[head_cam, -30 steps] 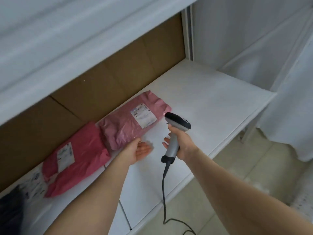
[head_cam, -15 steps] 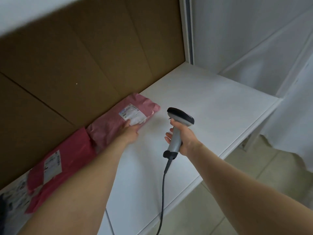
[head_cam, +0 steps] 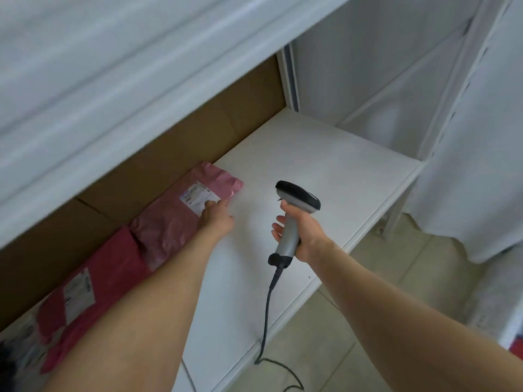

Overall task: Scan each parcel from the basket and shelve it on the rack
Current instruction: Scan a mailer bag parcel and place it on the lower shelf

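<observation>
A pale pink poly mailer (head_cam: 175, 224), crinkled plastic film, lies flat along the back edge of the white rack shelf (head_cam: 325, 165). Its long axis follows that edge, against brown cardboard backing (head_cam: 184, 154). The left hand (head_cam: 218, 219) rests on its right end, fingers straight over the white label (head_cam: 198, 198), pressing rather than gripping. The right hand (head_cam: 305, 236), nearer the front edge, is clenched round a grey corded barcode scanner (head_cam: 297, 198), whose head faces the parcel. A darker pink mailer (head_cam: 107, 278) lies just beside, leftward.
</observation>
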Demonstrator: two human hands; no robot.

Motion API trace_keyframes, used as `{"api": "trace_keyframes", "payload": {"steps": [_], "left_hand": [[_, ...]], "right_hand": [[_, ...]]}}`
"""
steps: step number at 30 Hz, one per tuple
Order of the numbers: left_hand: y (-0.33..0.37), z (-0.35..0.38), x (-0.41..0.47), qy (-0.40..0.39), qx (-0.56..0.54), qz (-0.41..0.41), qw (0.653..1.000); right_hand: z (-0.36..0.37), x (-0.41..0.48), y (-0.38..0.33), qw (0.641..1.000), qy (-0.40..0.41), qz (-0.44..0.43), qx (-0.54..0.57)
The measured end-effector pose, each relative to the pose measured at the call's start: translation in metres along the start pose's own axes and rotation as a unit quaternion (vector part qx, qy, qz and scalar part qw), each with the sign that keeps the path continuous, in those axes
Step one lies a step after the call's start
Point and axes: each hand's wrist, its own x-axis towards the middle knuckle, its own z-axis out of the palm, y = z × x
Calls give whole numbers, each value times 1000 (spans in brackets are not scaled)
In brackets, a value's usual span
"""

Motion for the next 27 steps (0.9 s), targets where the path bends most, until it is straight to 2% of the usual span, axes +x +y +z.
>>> {"api": "trace_keyframes", "payload": {"steps": [11, 19, 27], "left_hand": [[156, -13, -133, -72, -11, 131, 989], [282, 4, -235, -160, 36, 248, 955], [410, 77, -338, -216, 54, 342, 913]], "right_hand": [[-75, -152, -43, 986, 126, -60, 92], [-174, -262, -60, 937, 234, -92, 240], [-312, -336, -78, 894, 295, -107, 319]]}}
